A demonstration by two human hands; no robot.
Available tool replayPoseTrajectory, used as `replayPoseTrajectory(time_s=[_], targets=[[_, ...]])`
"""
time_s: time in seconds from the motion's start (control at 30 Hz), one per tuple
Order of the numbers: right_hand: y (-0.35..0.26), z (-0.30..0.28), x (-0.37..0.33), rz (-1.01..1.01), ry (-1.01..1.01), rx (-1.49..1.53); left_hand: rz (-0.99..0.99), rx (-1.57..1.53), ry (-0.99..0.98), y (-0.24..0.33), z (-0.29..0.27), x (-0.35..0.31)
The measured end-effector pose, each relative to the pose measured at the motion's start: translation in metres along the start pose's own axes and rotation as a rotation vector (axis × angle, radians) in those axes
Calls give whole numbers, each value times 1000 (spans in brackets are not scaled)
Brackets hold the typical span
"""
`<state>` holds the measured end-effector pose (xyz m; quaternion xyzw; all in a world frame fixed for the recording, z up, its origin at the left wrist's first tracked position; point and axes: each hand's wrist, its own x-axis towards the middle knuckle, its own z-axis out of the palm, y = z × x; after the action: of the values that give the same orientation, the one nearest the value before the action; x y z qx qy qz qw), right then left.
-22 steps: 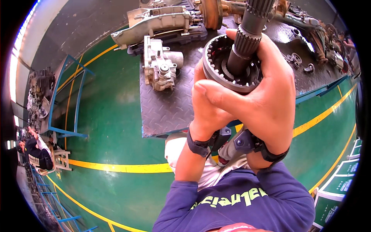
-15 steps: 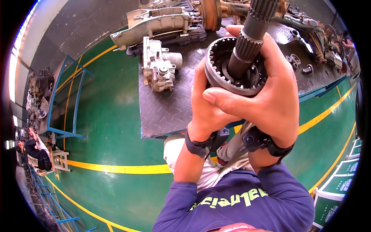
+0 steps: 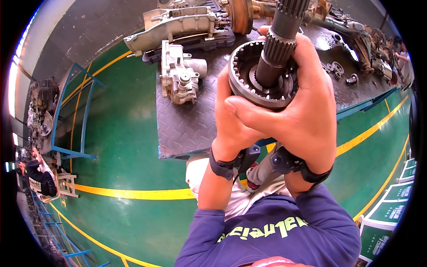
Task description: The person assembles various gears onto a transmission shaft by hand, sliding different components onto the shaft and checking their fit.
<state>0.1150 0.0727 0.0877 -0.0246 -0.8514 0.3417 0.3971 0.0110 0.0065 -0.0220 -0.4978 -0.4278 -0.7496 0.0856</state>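
Right in front of me, both bare hands hold up a broad, dark steel ring with inner teeth (image 3: pixel 255 99), with a dark steel splined shaft (image 3: pixel 281 46) standing tilted in its middle. The right hand (image 3: pixel 307 111) is curled around the ring's right side, thumb pressed along the near rim; the left hand (image 3: pixel 230 124) cups its left side, though the ring hides its fingertips. All this is above the dark, diamond-patterned metal counter (image 3: pixel 189 129), and blocks part of it from sight. Left of the hands sits a silver-grey cast-metal housing (image 3: pixel 180 73), with a long, pale metal casing (image 3: pixel 178 30) behind it. A rusty brown drum (image 3: pixel 239 17) stands beyond; small, shiny metal rings (image 3: pixel 337 68) lie off to the right.
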Motion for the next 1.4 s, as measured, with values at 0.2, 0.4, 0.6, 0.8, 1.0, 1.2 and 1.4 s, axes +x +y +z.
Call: replayPoseTrajectory(time_s=[0.2,0.4,0.6,0.8,1.0,1.2,1.4], targets=[[8,0,2,51,-17,254,-103,-258,98,2,11,-4],[11,6,-4,93,-54,138,-128,142,132,13,6,-6],[20,6,-3,17,-76,165,-231,209,137,23,4,-8],[25,-3,-1,46,-173,208,-301,87,71,18,3,2],[28,8,1,146,-5,472,-218,30,140,15,12,7],[43,1,-4,128,94,468,-146,68,116,6,27,5],[69,-13,-24,116,273,627,-111,408,53,7,45,-4]])
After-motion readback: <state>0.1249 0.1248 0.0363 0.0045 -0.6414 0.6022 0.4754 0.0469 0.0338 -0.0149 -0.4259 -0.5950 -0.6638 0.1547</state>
